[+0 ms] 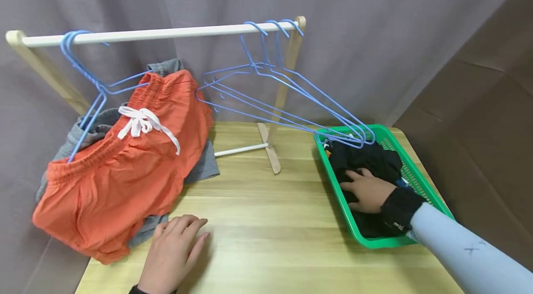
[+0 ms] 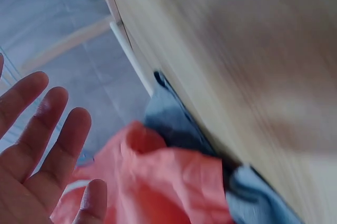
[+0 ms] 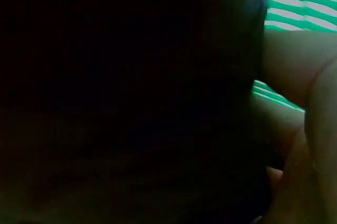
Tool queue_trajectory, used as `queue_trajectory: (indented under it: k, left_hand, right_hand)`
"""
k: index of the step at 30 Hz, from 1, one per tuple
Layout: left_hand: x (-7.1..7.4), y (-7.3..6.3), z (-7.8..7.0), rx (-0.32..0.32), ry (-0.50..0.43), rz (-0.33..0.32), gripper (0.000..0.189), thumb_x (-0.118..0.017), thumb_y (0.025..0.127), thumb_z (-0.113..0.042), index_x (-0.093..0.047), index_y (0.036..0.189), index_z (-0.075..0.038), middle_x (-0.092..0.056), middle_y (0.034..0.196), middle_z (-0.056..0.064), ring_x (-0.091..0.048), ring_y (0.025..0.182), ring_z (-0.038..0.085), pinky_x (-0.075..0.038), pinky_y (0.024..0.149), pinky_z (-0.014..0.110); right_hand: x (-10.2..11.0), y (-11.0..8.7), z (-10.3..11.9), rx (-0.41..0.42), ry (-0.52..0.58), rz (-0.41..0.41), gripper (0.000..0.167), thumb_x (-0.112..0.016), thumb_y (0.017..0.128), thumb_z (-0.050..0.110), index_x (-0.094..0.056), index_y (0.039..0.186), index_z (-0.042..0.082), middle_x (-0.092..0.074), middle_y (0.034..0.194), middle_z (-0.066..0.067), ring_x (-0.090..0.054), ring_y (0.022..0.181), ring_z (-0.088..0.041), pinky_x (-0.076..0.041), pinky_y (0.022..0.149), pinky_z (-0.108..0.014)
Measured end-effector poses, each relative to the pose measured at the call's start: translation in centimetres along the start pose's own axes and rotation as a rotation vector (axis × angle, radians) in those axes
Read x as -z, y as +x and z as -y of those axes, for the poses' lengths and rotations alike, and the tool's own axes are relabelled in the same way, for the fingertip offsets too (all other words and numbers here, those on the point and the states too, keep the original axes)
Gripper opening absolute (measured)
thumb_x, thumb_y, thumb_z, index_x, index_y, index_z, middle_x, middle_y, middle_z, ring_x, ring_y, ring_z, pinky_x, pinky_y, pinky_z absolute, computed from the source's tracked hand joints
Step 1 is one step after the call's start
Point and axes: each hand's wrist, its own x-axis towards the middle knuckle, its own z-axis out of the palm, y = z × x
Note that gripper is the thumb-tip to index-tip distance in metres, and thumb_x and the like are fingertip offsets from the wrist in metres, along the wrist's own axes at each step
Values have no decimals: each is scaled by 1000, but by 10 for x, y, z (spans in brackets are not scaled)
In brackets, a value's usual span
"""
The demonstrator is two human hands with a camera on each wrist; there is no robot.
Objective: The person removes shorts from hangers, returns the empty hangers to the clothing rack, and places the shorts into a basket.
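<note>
My right hand [image 1: 370,192] is inside a green plastic basket [image 1: 339,192], gripping a black garment [image 1: 366,157]. Dark cloth fills most of the right wrist view, and its folds hide the fingertips. The left hand [image 1: 175,250] hovers above the table near the shorts, fingers loosely extended and holding nothing; its fingers [image 2: 71,140] look spread in the left wrist view. Orange shorts [image 1: 137,178] with a white drawstring bow hang on a blue wire hanger [image 1: 100,85] at the left of the rack. Grey-blue clothing [image 1: 204,166] hangs behind them.
The rack's white rail [image 1: 166,33] runs between wooden uprights. Several blue hangers [image 1: 287,74] hang at its right end, their lower ends overlapping the basket's far rim from this angle. The rack's wooden foot [image 1: 270,150] stands on the table [image 1: 266,238]. Grey cloth [image 1: 374,16] covers the back.
</note>
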Motion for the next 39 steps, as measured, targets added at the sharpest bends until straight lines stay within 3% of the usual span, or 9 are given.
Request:
queue_trajectory:
  k: [3, 8, 14, 16, 19, 21, 25, 27, 39]
  left_hand:
    - [4, 5, 4, -6, -1, -20, 29, -80, 97, -33, -81, 121, -16, -73, 110, 0, -70, 103, 26, -45, 88, 53]
    - [7, 15, 9, -26, -5, -34, 29, -76, 101, -36, -80, 121, -16, -72, 111, 1, -70, 105, 25, -44, 89, 53]
    - [9, 19, 18, 2, 20, -47, 35, -82, 93, -36, -80, 121, -14, -71, 122, 7, -67, 113, 32, -45, 86, 53]
    - [13, 21, 21, 14, 27, -58, 36, -84, 93, -37, -80, 120, -14, -69, 126, 8, -66, 115, 34, -45, 84, 54]
    - [28, 24, 27, 23, 42, -94, 32, -80, 96, -39, -79, 119, -16, -68, 124, 7, -65, 113, 34, -45, 82, 55]
    - [41, 25, 31, 22, 63, -133, 32, -70, 103, -43, -79, 117, -16, -69, 120, 6, -66, 109, 33, -44, 80, 55]
    - [66, 23, 40, 26, 115, -201, 53, -46, 114, -54, -78, 113, -12, -70, 111, 7, -66, 103, 35, -43, 78, 58]
    - [75, 21, 43, 38, 144, -210, 62, -38, 115, -58, -78, 112, -11, -71, 110, 8, -66, 102, 37, -43, 78, 59]
    - [106, 0, 43, 124, 211, -321, 65, -41, 115, -60, -79, 111, -7, -72, 106, 12, -67, 98, 40, -48, 75, 60]
  right_hand:
    - [11, -21, -1, -62, 99, -3, 49, -85, 96, 33, -74, 137, 7, -63, 145, -27, -54, 136, -59, -44, 105, -73]
    - [34, -61, 3, -212, 157, -55, 53, -77, 104, 44, -69, 149, 17, -54, 160, -24, -49, 141, -58, -53, 92, -72]
    - [42, -84, 20, -307, 238, -301, 53, -76, 106, 35, -64, 154, 14, -52, 161, -24, -46, 143, -53, -44, 100, -73]
    - [39, -86, 32, -316, 280, -408, 52, -78, 105, 28, -63, 154, 13, -54, 159, -23, -47, 141, -54, -38, 111, -67]
    - [33, -84, 53, -316, 308, -548, 54, -81, 102, 19, -63, 153, 14, -58, 155, -19, -50, 138, -51, -28, 126, -42]
    - [28, -80, 68, -319, 318, -601, 56, -82, 101, 17, -63, 154, 17, -60, 153, -17, -53, 136, -49, -26, 127, -40]
    - [23, -67, 93, -328, 339, -623, 59, -82, 101, 20, -61, 156, 21, -62, 152, -13, -54, 135, -44, -39, 108, -62]
    - [22, -60, 102, -322, 348, -625, 59, -83, 100, 20, -62, 156, 21, -62, 152, -11, -54, 136, -42, -41, 99, -63]
    - [7, -22, 116, -266, 328, -593, 58, -88, 96, 22, -66, 151, 19, -66, 147, -6, -59, 132, -34, -49, 97, -60]
